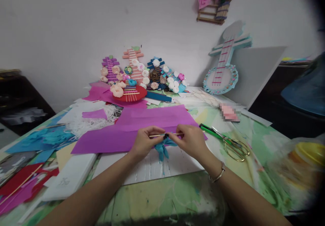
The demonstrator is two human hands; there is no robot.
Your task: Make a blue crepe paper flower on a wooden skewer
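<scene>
Left hand (145,140): grip pinched closed on the thin wooden stick (158,135).
Right hand (189,138): grip closed on the stick's other end, blue paper (162,149) bunched beneath.
Stick: level, above the white board (152,168) on the counter (162,199).
Nearby: purple sheet (142,124) behind; scissors (232,144) right.

**Our count of the craft table**

We count two hands, the left hand (145,141) and the right hand (191,138); one thin stick (162,135) between them; one blue paper flower (162,149) under them; one pair of scissors (235,145) near right; one green pen (210,131) beside it; one bracelet (218,174); four small decorated guitars (132,75) far centre; one large pale guitar (223,67) far right; one big magenta sheet (142,126).
</scene>
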